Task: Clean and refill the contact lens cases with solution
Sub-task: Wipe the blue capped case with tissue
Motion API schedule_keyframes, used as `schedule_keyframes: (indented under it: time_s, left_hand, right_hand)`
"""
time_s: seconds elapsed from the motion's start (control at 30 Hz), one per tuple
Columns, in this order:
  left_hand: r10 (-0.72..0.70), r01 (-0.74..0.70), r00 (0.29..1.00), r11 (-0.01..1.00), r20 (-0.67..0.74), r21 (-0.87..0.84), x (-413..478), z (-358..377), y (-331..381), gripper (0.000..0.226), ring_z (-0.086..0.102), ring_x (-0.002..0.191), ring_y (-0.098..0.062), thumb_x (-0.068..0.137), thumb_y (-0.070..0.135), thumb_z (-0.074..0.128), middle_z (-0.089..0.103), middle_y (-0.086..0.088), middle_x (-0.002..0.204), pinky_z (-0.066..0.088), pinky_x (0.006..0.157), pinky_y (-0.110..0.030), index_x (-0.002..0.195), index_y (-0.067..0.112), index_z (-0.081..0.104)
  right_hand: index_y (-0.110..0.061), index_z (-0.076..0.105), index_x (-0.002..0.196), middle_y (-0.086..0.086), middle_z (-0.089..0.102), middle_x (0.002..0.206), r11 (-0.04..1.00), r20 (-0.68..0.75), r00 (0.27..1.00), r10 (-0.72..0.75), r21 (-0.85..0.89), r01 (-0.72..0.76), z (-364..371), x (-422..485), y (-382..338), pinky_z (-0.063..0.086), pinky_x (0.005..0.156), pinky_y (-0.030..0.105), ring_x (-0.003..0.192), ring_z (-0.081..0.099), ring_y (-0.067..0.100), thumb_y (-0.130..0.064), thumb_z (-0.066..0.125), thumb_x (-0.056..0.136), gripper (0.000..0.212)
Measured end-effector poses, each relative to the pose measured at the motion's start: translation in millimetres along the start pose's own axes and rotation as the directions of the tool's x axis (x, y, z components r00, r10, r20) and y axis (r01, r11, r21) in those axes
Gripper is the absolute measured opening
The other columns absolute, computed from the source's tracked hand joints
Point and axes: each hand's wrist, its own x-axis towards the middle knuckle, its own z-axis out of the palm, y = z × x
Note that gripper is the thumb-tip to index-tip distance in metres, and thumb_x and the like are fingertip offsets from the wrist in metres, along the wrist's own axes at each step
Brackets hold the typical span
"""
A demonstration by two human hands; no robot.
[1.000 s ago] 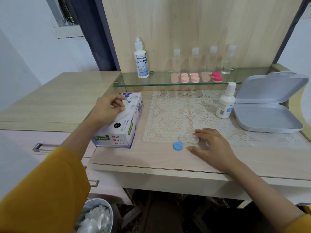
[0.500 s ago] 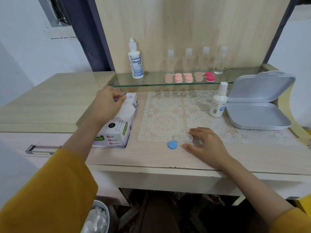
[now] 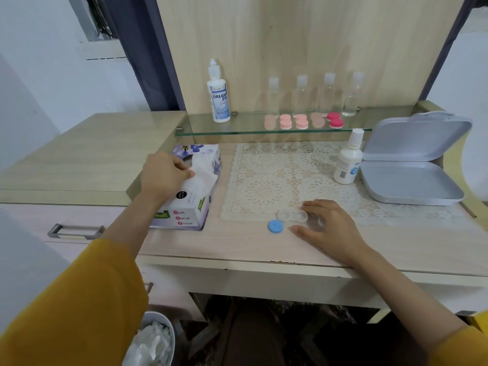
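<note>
Case point(image 3: 292, 215) awaits wiping by the relaxed right hand point(image 3: 327, 228); left hand point(image 3: 165, 175) pinches a tissue point(image 3: 200, 178), probably to pull free next.

A lace mat point(image 3: 264, 191) lies along the back of the desk top point(image 3: 237, 244). An open grey hinged box point(image 3: 406, 180) sits at its right edge. A bin point(image 3: 158, 315) of crumpled white paper stands below the front-left corner.

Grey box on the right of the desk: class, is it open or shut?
Open. The grey box has its lid raised at the back, so the bare inside of its base shows.
</note>
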Motion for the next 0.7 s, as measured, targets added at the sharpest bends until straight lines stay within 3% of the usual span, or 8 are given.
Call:
schedule_keyframes:
  time_s: [0.13,0.23,0.3,0.4,0.47,0.53,0.7]
  left_hand:
    - [0.162,-0.165,0.986,0.98,-0.04,-0.112,-1.6,-9.5,12.4,0.01,0.052,0.078,-0.017,0.088,0.019,0.059,0.061,-0.003,0.085,0.038,0.072,-0.023,0.094,0.012,0.064]
    - [0.276,-0.273,0.961,0.95,0.0,-0.152,-5.7,-13.1,24.4,0.004,0.056,0.084,-0.019,0.09,0.021,0.054,0.06,0.001,0.089,0.044,0.076,-0.03,0.088,0.023,0.051]
    - [0.307,-0.291,0.951,0.93,0.038,-0.226,-11.0,-14.1,34.4,0.011,0.058,0.085,-0.015,0.085,0.017,0.063,0.061,0.004,0.083,0.047,0.078,-0.022,0.088,0.023,0.054]
    - [0.381,-0.348,0.916,0.909,0.121,-0.227,-20.1,-15.5,49.1,0.019,0.054,0.069,0.0,0.077,0.009,0.07,0.06,0.007,0.077,0.039,0.065,-0.002,0.096,0.012,0.067]
    - [0.464,-0.446,0.873,0.884,0.152,-0.14,-24.1,-14.0,53.8,0.019,0.053,0.068,0.005,0.079,0.009,0.069,0.059,0.007,0.08,0.034,0.064,0.002,0.097,0.012,0.071]
    - [0.54,-0.532,0.828,0.842,0.149,-0.093,-25.5,-11.5,55.2,0.014,0.056,0.073,-0.002,0.081,0.006,0.067,0.057,0.008,0.079,0.032,0.065,0.001,0.093,0.011,0.073]
    - [0.578,-0.551,0.798,0.814,0.171,-0.182,-30.8,-6.5,57.5,0.012,0.051,0.064,0.015,0.078,0.0,0.066,0.054,0.026,0.067,0.034,0.061,-0.001,0.081,0.009,0.074]
  right_hand:
    - [-0.02,0.058,0.122,-0.006,0.059,0.121,1.0,-0.02,1.0,0.004,0.029,-0.003,-0.9,-0.6,-1.4,0.033,0.09,0.021,0.116,0.047,0.012,-0.047,0.069,0.075,0.056]
    - [-0.019,0.058,0.122,-0.004,0.06,0.121,0.998,-0.042,0.999,0.008,0.06,-0.005,-2.2,-0.9,-3.5,0.034,0.091,0.021,0.115,0.049,0.014,-0.043,0.07,0.075,0.054]
    - [-0.016,0.06,0.121,-0.002,0.06,0.121,0.997,-0.06,0.998,0.013,0.079,-0.009,-3.7,-0.7,-4.4,0.034,0.093,0.022,0.114,0.051,0.015,-0.04,0.071,0.076,0.052]
    - [-0.014,0.061,0.119,0.0,0.061,0.12,0.995,-0.076,0.997,0.025,0.102,-0.017,-5.6,-0.5,-4.8,0.034,0.092,0.021,0.112,0.052,0.017,-0.036,0.071,0.077,0.049]
    - [-0.013,0.061,0.118,0.001,0.061,0.119,0.994,-0.073,0.997,0.028,0.104,-0.02,-5.0,-1.0,-3.9,0.034,0.091,0.021,0.112,0.053,0.017,-0.035,0.071,0.077,0.048]
    - [-0.012,0.063,0.116,0.001,0.062,0.118,0.993,-0.085,0.996,0.035,0.115,-0.025,-3.9,-1.4,-2.3,0.034,0.09,0.02,0.11,0.054,0.017,-0.034,0.071,0.077,0.046]
    - [-0.011,0.07,0.101,0.001,0.068,0.105,0.964,-0.244,0.969,0.038,0.266,0.03,-16.3,7.1,-21.4,0.042,0.09,0.026,0.101,0.06,0.015,-0.029,0.067,0.081,0.027]
